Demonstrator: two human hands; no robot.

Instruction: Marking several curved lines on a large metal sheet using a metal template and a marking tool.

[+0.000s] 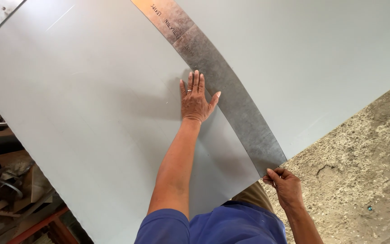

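Head view, looking straight down. A large flat pale-grey metal sheet (91, 113) filled most of the frame, lying over the rough concrete floor (362, 171). Across it ran a long curved dull-grey metal strip (231, 95), rusty brown at its far end (some handwriting there, not copied), arcing from the top middle down to the sheet's near edge at lower right.

Left hand (196, 100) lay palm down on the sheet, fingers (195, 81) straight and close together, thumb spread out to the side with its tip touching the strip's inner edge. A ring showed on one finger. Nothing held in it, just pressing flat.

Right hand (285, 183) was at the strip's near end, right where the strip met the sheet edge. Fingers curled in narrow, tips pinching the strip's end corner; thumb was hidden, so the exact grip could not be told.

The person's blue short-sleeved shirt (222, 223) and tan trousers (253, 194) showed at the bottom. At far left, under the sheet's edge, sat a cluttered pile of scrap wood and metal bits (10, 180) with a red-painted bar (37, 226).
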